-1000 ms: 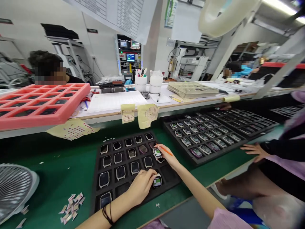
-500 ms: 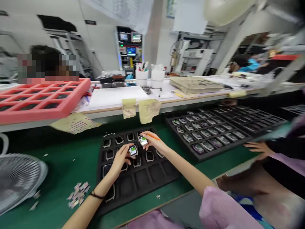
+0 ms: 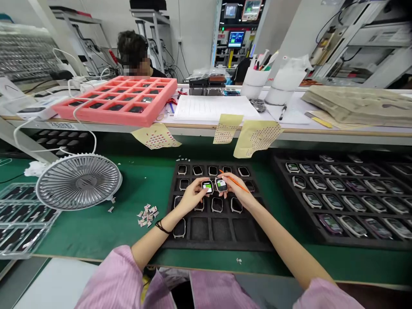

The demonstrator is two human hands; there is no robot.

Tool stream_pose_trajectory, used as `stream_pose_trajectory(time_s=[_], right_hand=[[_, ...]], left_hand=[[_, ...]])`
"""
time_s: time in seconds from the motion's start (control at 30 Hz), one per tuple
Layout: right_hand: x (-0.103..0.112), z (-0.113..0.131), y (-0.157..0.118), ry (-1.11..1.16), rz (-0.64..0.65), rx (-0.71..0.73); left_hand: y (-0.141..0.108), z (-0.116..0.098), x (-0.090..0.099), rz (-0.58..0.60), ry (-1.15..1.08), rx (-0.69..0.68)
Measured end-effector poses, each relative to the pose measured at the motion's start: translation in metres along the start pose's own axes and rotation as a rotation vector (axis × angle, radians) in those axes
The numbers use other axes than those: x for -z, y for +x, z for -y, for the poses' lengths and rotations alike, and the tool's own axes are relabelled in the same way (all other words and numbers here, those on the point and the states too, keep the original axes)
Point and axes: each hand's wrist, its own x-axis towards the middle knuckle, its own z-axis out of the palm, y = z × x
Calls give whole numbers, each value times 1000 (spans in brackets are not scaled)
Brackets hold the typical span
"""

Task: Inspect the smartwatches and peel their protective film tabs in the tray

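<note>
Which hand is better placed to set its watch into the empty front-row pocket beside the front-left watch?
Left, I'd say. The left hand is nearer that pocket and holds only a watch, while the right hand holds a second watch plus an orange stick.

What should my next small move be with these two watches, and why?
Probably hold the two watches level and look over their screens: the left hand has one watch, the right hand the other watch, both displays are lit and face up, and they sit close together above the black tray.
</note>
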Motion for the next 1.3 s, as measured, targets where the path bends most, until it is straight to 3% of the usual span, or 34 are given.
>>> stream_pose_trajectory(time_s=[0.3, 0.6, 0.87, 1.3], right_hand=[[2, -1, -6, 47, 156, 50], [0, -2, -7, 46, 144, 64], [-2, -3, -5, 19, 100, 71], [-2, -2, -6, 71, 114, 52]], left_hand=[[2, 1, 2, -25, -44, 32], [-2, -1, 0, -50, -9, -44], [-1, -2, 2, 7, -75, 18], [-2, -4, 2, -19, -80, -1]])
